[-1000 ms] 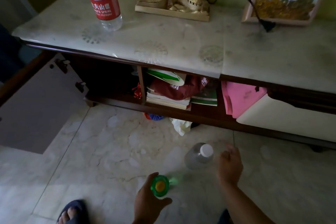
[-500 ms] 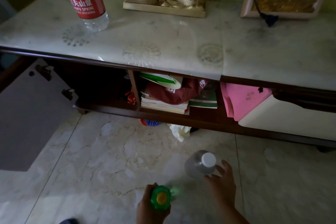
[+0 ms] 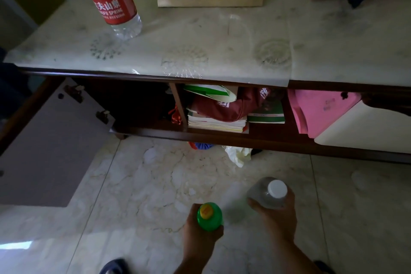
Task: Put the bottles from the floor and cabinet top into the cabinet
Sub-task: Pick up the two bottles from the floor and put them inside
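Head view. Left hand wrapped around green bottle, yellow cap up, above the marble floor. Right hand closed around clear bottle with white cap. Red-labelled water bottle stands on cabinet top. Cabinet door hangs open at left; left compartment dark.
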A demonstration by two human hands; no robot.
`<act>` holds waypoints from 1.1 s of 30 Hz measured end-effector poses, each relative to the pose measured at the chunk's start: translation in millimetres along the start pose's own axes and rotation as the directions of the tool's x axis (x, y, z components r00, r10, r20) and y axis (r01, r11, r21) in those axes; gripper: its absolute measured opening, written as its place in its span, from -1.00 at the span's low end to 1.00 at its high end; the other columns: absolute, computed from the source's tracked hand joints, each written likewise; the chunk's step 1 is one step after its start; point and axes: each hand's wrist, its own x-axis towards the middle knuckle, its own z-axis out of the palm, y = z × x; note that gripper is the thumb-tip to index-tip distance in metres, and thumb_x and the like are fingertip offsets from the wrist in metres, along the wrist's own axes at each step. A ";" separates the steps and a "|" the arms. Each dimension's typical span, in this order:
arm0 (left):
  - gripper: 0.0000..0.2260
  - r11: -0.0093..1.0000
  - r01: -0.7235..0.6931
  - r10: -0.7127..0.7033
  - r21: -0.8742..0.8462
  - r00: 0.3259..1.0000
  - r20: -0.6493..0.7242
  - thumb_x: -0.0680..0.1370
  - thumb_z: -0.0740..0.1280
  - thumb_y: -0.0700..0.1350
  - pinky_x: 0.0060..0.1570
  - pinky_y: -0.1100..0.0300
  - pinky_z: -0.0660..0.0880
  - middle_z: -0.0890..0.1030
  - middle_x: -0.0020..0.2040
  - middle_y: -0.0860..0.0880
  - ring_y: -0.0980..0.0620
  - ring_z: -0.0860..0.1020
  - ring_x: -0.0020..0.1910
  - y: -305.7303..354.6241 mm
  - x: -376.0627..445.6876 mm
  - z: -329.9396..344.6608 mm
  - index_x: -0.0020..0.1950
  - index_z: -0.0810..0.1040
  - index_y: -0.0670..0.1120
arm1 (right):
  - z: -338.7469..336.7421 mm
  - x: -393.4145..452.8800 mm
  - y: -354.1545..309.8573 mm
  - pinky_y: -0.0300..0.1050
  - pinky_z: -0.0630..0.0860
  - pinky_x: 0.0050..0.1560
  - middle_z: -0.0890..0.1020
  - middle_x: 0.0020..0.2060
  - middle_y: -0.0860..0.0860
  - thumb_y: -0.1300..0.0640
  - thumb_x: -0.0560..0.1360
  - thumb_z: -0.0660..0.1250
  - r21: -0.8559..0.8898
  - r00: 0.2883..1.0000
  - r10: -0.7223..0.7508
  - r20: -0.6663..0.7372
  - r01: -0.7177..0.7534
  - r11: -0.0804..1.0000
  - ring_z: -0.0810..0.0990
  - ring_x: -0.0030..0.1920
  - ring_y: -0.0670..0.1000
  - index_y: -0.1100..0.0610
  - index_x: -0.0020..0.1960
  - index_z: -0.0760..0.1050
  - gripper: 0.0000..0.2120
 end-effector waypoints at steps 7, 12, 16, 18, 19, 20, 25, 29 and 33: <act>-0.56 1.000 -0.003 0.003 0.012 1.000 -0.022 0.13 0.62 -0.11 -0.37 0.48 0.47 0.66 -0.22 0.11 0.33 0.58 -0.17 6.4 0.8 -10.5 -0.11 0.51 0.10 | -0.9 3.5 -5.3 -0.07 0.43 0.00 0.52 -0.19 -0.20 0.00 0.00 0.71 -0.075 0.995 -0.090 -0.046 0.087 0.993 0.59 -0.05 0.09 -0.28 0.13 0.31 -0.15; -0.53 1.000 -0.022 0.023 0.012 0.999 -0.040 0.15 0.64 -0.14 -0.33 0.57 0.43 0.62 -0.20 0.19 0.36 0.56 -0.16 17.6 6.0 -27.0 -0.12 0.47 0.16 | -2.3 -5.1 -15.4 -0.01 0.53 0.00 0.58 -0.20 -0.17 -0.10 0.01 0.66 -0.123 0.997 -0.057 -0.057 0.050 0.991 0.60 -0.08 0.08 -0.27 0.10 0.35 -0.24; -0.49 1.000 -0.022 0.022 0.013 0.999 -0.032 0.15 0.64 -0.13 -0.27 0.49 0.38 0.59 -0.14 0.21 0.25 0.54 -0.12 29.3 9.9 -47.4 -0.09 0.45 0.18 | -0.7 -21.7 -28.0 0.09 0.59 0.06 0.65 -0.05 -0.08 -0.12 0.00 0.66 -0.163 0.988 -0.143 0.051 0.150 0.975 0.62 0.01 0.10 -0.24 0.16 0.36 -0.19; -0.48 1.000 -0.009 0.009 0.013 1.000 -0.030 0.17 0.63 -0.14 -0.21 0.42 0.39 0.60 -0.11 0.18 0.17 0.55 -0.08 32.4 6.7 -60.6 -0.03 0.46 0.16 | 3.1 -33.1 -42.5 0.05 0.58 0.04 0.63 -0.05 -0.12 -0.08 0.00 0.67 -0.165 0.969 -0.211 0.126 0.230 0.959 0.61 0.04 0.08 -0.26 0.10 0.35 -0.22; -0.49 1.000 -0.007 0.008 0.021 0.999 -0.033 0.18 0.62 -0.14 -0.18 0.37 0.42 0.60 -0.10 0.15 0.13 0.56 -0.06 34.1 4.4 -67.1 0.00 0.48 0.12 | 6.5 -40.4 -53.0 0.00 0.56 0.02 0.59 -0.07 -0.17 -0.04 0.00 0.67 -0.163 0.960 -0.239 0.146 0.262 0.951 0.59 0.05 0.05 -0.30 0.06 0.33 -0.24; -0.51 0.999 -0.007 0.009 0.034 0.999 -0.037 0.19 0.62 -0.14 -0.13 0.32 0.46 0.61 -0.09 0.13 0.09 0.57 -0.04 35.4 1.5 -73.9 0.02 0.50 0.07 | 10.0 -49.2 -64.8 -0.04 0.52 0.01 0.55 -0.07 -0.21 -0.01 0.00 0.68 -0.159 0.953 -0.256 0.158 0.281 0.947 0.57 0.08 0.02 -0.36 0.03 0.30 -0.22; -0.51 0.998 -0.007 0.010 0.065 0.999 -0.052 0.25 0.59 -0.13 -0.02 0.24 0.46 0.59 -0.04 0.11 0.10 0.55 0.00 52.8 -10.7 -115.3 0.13 0.52 0.03 | 21.2 -100.0 -124.3 0.05 0.52 0.09 0.56 0.16 -0.09 0.06 0.07 0.68 -0.119 0.941 -0.276 0.198 0.302 0.946 0.53 0.19 0.05 -0.30 0.19 0.30 -0.15; -0.53 0.994 -0.013 0.023 0.113 0.996 -0.087 0.26 0.57 -0.04 -0.14 0.23 0.51 0.62 -0.07 0.09 0.12 0.58 -0.11 76.6 -17.5 -160.5 0.12 0.52 0.04 | 15.5 -131.2 -167.2 -0.24 0.38 -0.24 0.57 -0.05 -0.16 0.06 0.09 0.69 -0.082 0.886 -0.380 0.266 0.414 0.907 0.49 -0.07 -0.09 -0.11 0.20 0.43 -0.24; -0.51 0.988 -0.063 0.082 0.143 0.988 -0.133 0.24 0.55 0.03 -0.34 0.31 0.43 0.55 -0.23 0.16 0.21 0.52 -0.25 96.8 -25.1 -206.2 0.12 0.51 0.05 | 3.2 -166.3 -204.6 -0.31 0.34 -0.32 0.49 -0.21 -0.26 0.06 0.07 0.69 -0.076 0.825 -0.464 0.322 0.511 0.856 0.45 -0.23 -0.24 -0.11 0.05 0.42 -0.33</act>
